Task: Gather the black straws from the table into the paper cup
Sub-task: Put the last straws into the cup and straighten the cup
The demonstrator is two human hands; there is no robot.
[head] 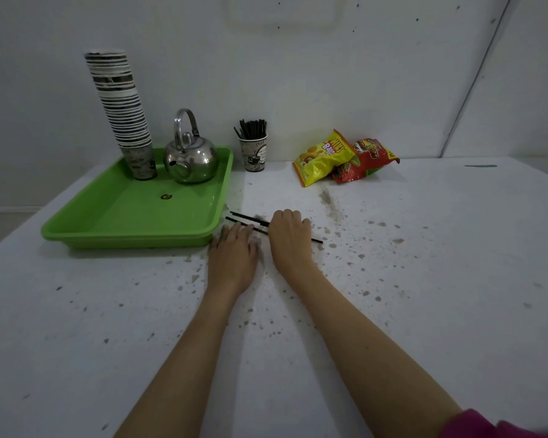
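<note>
Two black straws (241, 218) lie side by side on the white table, just right of the green tray's near corner. My right hand (290, 238) rests on top of them with its fingers curled down over their middle; whether it grips them is hidden. One straw end pokes out to the right of that hand. My left hand (233, 251) lies flat on the table beside them, fingers together, fingertips touching the nearer straw. A paper cup (254, 153) printed with coffee pictures stands at the back against the wall, holding several black straws upright.
A green tray (133, 216) at the left carries a tall stack of paper cups (121, 115) and a steel kettle (190, 156). Two snack bags, yellow (325, 158) and red (367, 159), lie at the back right. The table surface is speckled with stains.
</note>
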